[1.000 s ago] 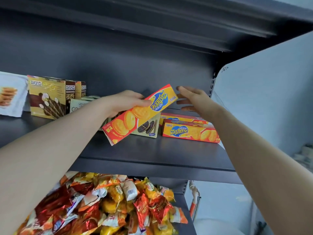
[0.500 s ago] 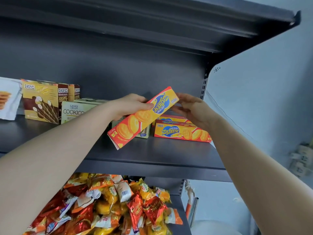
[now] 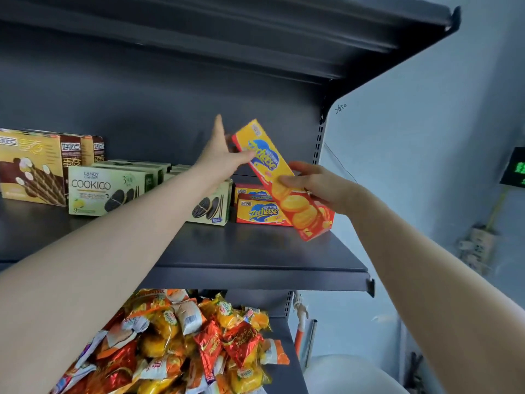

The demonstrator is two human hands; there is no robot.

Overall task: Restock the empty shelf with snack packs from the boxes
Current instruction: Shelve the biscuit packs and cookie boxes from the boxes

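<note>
A long yellow and red Zecheese biscuit box [image 3: 267, 163] is held tilted in the air over the right end of the dark shelf [image 3: 255, 251], upper end to the left, lower end to the right. My left hand [image 3: 221, 155] pinches its upper end, thumb across the front and one finger pointing up. My right hand [image 3: 318, 186] grips its lower half, thumb on the front. Behind the box, two more Zecheese boxes [image 3: 260, 211] lie stacked on the shelf.
Green Cookico boxes [image 3: 93, 191] and brown wafer-roll boxes [image 3: 31, 172] stand further left on the shelf. The shelf below holds a heap of red and yellow snack packets [image 3: 184, 336]. Another shelf [image 3: 284, 24] hangs overhead. A pale wall lies to the right.
The box has swung round from leaning right to leaning left and moved right. My right hand now grips its lower half, and my left hand has slid to the upper end.
</note>
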